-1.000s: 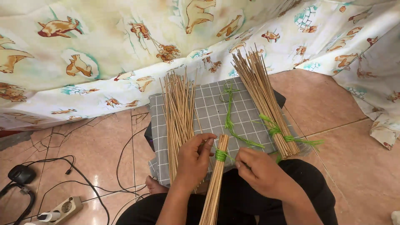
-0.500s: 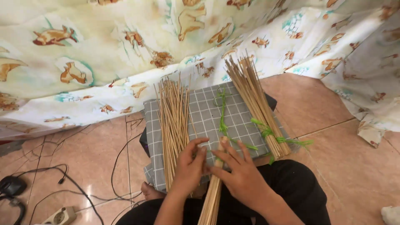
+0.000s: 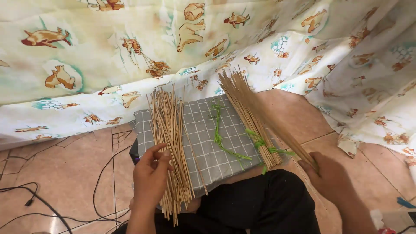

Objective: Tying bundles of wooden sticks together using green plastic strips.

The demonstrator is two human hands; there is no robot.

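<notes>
Already one tied bundle (image 3: 253, 123) is laid down, another (image 3: 281, 130) gripped by the right hand (image 3: 331, 175), loose sticks (image 3: 171, 143) fingered by the half-open left hand (image 3: 149, 173).

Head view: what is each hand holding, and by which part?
Right hand grips a stick bundle at its near end. Left hand rests fingers on the loose sticks; no closed grip visible.

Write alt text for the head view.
A seated person's left hand rests on loose sticks on a grey checked cloth, while the right hand holds a stick bundle beside a green-tied bundle.
</notes>
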